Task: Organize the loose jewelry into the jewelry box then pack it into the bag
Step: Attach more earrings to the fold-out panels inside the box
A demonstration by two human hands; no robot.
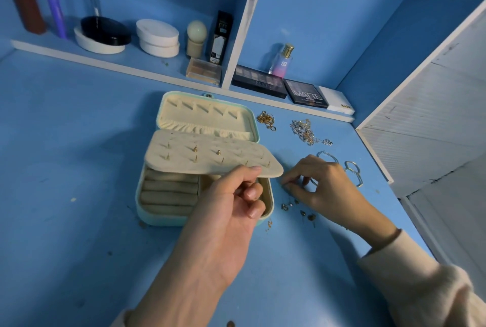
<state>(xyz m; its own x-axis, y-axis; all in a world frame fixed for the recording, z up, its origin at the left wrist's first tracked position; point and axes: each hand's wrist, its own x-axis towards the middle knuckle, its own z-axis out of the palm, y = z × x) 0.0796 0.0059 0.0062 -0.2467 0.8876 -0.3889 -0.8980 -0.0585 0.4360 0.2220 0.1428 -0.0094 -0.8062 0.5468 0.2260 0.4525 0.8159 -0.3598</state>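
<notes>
— while lying open at frame centre, jewelry box (pixel 168 196) with earring panel (pixel 210 157) lifted: held how?
— pinched by left hand (pixel 231 195), thumb and curled fingers on its near edge.
— right hand (pixel 319 184)?
— right of centre, fingertips drawn narrow on blue table (pixel 79 168) beside loose earrings (pixel 297 208); cannot tell whether pinching any. chains (pixel 306 130) above.

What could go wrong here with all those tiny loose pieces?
The left hand holds the panel up by one edge; if that grip slips, it could drop and jolt its studs loose. The earrings by the right hand are tiny and scattered; one could be flicked away. The chains lie heaped and may tangle.
</notes>
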